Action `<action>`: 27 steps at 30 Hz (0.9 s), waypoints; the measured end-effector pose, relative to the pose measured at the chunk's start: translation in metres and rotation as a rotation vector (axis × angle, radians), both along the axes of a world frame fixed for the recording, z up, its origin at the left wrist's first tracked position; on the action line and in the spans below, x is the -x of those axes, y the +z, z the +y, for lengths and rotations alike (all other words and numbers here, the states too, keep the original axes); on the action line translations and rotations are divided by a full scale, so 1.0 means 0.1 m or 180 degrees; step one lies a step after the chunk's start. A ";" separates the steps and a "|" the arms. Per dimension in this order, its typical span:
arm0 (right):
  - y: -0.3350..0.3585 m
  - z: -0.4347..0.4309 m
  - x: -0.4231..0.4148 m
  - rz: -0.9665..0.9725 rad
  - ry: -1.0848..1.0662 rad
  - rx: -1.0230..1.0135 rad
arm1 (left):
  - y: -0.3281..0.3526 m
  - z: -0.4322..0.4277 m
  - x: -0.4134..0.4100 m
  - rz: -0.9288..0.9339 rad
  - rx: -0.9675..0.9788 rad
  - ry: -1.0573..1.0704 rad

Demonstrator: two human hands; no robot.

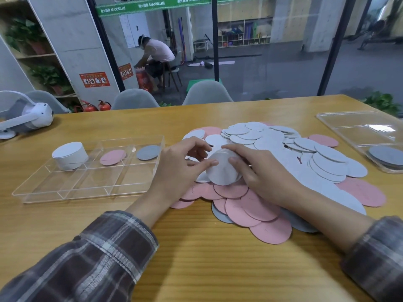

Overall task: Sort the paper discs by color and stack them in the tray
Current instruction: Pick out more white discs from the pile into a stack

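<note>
Paper discs, white round bundle (222, 171): where, what step? (K.)

3 o'clock of clear divided plastic tray (32, 192); left hand (176, 171) and right hand (261, 173) pinch its edges, squaring it over pink-and-white disc pile (327, 162). Face tilts toward 6 o'clock; round, no long axis. Next, judged: carry to tray's white stack (69, 155), 9 o'clock. (M.)

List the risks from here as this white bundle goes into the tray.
1. The left hand and right hand grip the white bundle only at its edges; discs could slip out onto the pile.
2. The white stack rises above the wall of the tray; adding more might topple it.
3. The grey discs look close to white, so one could be sorted wrongly.
</note>
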State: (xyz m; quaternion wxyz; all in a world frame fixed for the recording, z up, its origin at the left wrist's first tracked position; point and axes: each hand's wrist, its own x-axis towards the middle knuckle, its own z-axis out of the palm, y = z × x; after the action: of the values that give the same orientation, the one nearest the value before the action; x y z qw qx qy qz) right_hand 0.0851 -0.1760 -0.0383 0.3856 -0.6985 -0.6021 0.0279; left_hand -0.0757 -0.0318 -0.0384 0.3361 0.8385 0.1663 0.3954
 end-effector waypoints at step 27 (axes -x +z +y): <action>-0.02 0.00 -0.04 -0.0147 -0.0395 0.0119 | 0.02 0.20 0.08 0.1716 -0.0525 0.0628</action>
State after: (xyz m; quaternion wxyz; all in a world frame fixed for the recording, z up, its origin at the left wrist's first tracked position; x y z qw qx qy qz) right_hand 0.0888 -0.1762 -0.0399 0.3595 -0.7420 -0.5658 -0.0010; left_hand -0.0840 -0.0122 -0.0369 0.1705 0.9175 0.2976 0.2013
